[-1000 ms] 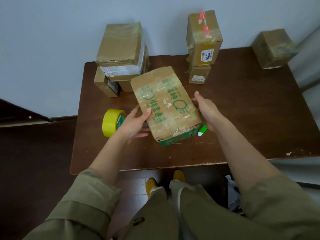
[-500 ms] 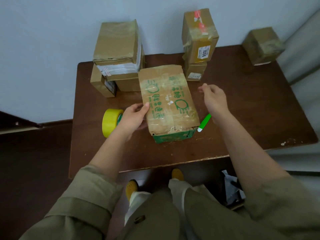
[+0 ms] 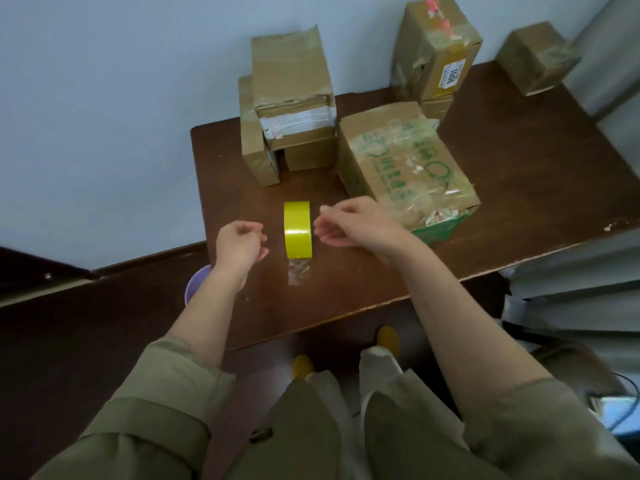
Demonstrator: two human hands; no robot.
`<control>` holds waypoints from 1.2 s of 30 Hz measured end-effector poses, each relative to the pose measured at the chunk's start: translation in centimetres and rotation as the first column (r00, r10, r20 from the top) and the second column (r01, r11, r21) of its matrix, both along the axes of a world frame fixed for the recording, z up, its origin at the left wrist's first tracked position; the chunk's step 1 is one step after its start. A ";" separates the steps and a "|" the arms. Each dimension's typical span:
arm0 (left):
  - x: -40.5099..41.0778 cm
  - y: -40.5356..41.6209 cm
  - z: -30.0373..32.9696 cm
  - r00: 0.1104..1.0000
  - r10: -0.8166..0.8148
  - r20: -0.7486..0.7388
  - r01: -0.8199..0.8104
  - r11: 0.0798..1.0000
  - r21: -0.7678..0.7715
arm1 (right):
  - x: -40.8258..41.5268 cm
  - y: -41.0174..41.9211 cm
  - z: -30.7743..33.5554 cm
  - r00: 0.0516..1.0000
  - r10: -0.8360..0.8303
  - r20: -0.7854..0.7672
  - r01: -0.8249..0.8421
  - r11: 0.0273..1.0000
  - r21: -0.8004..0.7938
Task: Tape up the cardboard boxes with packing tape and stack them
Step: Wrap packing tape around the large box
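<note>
A yellow roll of packing tape (image 3: 298, 230) stands on edge on the brown table (image 3: 519, 188), with a short clear tail lying toward me. My left hand (image 3: 240, 242) hovers just left of the roll, fingers loosely curled and holding nothing. Just right of the roll is my right hand (image 3: 353, 221), also loosely curled and not touching it. The cardboard box with green print (image 3: 405, 161), wrapped in clear tape, lies flat behind my right hand.
A stack of taped boxes (image 3: 291, 98) stands at the back left by the wall, a second stack (image 3: 436, 46) at the back middle, and a single box (image 3: 536, 57) at the far right corner. A purple container (image 3: 195, 285) sits below the table's left edge.
Both hands have let go of the green-printed box, which now lies on the table, and moved left to either side of the tape roll. The view has shifted left.
</note>
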State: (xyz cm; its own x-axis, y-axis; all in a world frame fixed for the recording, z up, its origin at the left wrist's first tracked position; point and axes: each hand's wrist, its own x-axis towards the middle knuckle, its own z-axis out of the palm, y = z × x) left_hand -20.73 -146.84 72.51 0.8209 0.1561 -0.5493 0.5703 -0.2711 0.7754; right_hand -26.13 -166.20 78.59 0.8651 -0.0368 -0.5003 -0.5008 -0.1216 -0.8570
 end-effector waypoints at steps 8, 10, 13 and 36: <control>-3.9 1.3 -4.7 1.000 -0.024 0.011 0.024 0.999 -0.038 | 0.4 4.0 -7.3 0.997 0.039 -0.069 -0.055 0.966 -0.251; -4.9 1.3 -6.2 0.999 -0.035 0.028 0.035 0.999 -0.012 | 1.3 4.9 -8.5 0.998 -0.008 -0.062 -0.002 0.989 -0.149; -5.4 1.3 -7.9 0.992 -0.120 0.033 0.117 0.991 0.060 | 2.2 5.5 -9.9 0.993 -0.046 -0.110 0.048 0.999 0.020; 1.5 -2.6 5.0 0.920 -0.366 0.139 0.377 0.731 -0.569 | 2.4 0.6 3.9 0.905 -0.310 0.292 0.148 0.871 0.468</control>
